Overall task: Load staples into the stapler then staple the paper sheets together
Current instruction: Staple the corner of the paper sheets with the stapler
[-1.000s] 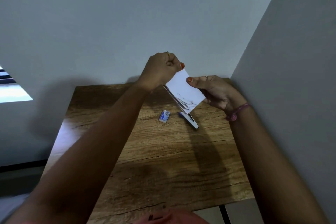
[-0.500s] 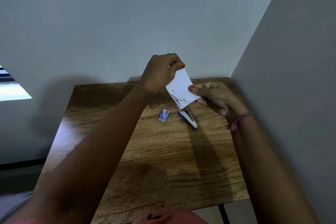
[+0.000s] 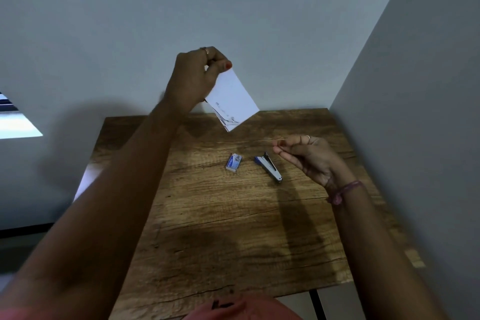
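At the near edge, a piece of salmon-pink clothing (image 3: 244, 306) is seen at the bottom of the head view, overlapping the front rim of the brown wood-grain bench (image 3: 233, 241). A dark metal leg (image 3: 315, 304) is visible below the bench's near right corner. Both bare forearms are stretched forward over the bench top, and their shadows are cast on the wood.

Further in, the right hand (image 3: 309, 157) is held above the right part of the bench with its palm turned up and its fingers loosely curled; nothing is gripped in it. A reddish thread band (image 3: 344, 191) is worn at its wrist and a ring on one finger. Just left of that hand, the small blue and silver stapler (image 3: 268, 166) is lying flat on the bench, closed, angled with its blue end away from the viewer. The small blue and white staple box (image 3: 234, 162) is lying near it to the left, apart from it.

Farthest, the left hand (image 3: 197, 78) is raised above the far edge of the bench, in front of the grey wall (image 3: 233, 7). The white paper sheets (image 3: 232, 100) are pinched by their upper corner between its thumb and curled fingers, and are hung tilted, with dark markings near the lower corner. The sheets are held clear of the bench and well apart from the stapler. The two hands are apart.
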